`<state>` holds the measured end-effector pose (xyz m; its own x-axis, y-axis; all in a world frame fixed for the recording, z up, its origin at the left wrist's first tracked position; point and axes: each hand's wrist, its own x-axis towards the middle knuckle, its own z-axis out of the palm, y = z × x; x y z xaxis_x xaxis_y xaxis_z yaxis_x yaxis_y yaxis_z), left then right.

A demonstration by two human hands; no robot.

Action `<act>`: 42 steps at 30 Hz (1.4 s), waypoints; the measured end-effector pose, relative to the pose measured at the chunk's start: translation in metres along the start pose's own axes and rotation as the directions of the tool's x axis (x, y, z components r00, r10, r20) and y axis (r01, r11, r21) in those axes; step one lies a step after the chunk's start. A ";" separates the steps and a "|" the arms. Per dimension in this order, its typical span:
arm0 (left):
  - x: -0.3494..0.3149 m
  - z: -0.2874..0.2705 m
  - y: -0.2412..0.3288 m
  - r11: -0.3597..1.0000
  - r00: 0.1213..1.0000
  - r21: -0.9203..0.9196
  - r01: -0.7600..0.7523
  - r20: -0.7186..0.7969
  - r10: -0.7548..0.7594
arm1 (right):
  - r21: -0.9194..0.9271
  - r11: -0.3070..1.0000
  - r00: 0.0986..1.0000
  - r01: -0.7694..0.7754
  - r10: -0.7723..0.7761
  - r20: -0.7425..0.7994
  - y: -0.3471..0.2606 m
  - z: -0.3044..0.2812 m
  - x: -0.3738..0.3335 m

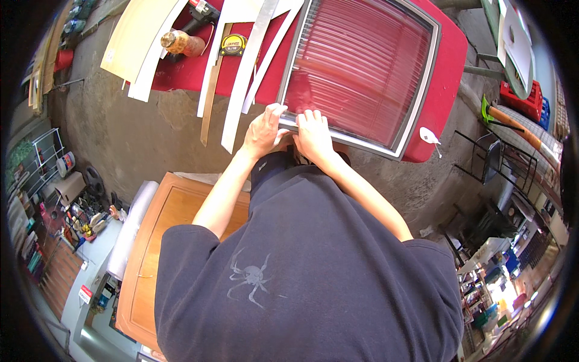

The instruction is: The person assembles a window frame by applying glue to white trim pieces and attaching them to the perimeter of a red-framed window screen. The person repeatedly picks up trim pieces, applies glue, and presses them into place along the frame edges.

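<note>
A framed glass panel (368,142) lies on a red-topped table (449,66), its grey-white frame edged in dark trim and its pane showing ribbed reflections. Both hands are at the panel's near left corner. My left hand (263,131) is closed at the corner, thumb toward the right hand. Beside it, my right hand (313,136) has its fingers curled over the near edge of the frame. A short grey-black strip of edging shows between the hands; whether it is loose from the frame I cannot tell. The undersides of the fingers are hidden.
Left of the panel lie a long metal strip (248,78), a brown strip (209,105), a yellow-black tape measure (233,44), a stained bottle (183,44) and a power drill (203,12). A small white corded piece (429,135) sits right. A wooden panel (172,208) stands behind my left arm.
</note>
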<state>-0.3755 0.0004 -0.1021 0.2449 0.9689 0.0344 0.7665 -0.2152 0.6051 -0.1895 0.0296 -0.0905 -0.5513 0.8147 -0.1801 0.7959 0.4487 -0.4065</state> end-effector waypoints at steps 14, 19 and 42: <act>-0.002 0.001 0.000 0.999 0.997 -0.044 0.018 -0.075 -0.021 | 0.174 0.985 0.997 0.022 -0.035 0.072 -0.015 0.011 0.027; -0.002 -0.002 0.004 0.998 0.996 -0.034 0.045 -0.078 -0.048 | 0.147 0.989 0.995 -0.031 0.016 0.100 0.004 -0.010 0.003; 0.001 -0.003 0.004 0.999 0.999 -0.005 0.036 -0.027 -0.036 | 0.039 0.999 0.999 -0.027 0.028 -0.031 0.001 0.003 0.006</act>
<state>-0.3737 0.0006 -0.0971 0.2007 0.9791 0.0338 0.7720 -0.1793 0.6098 -0.1925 0.0339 -0.0949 -0.5208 0.8379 -0.1635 0.8000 0.4122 -0.4359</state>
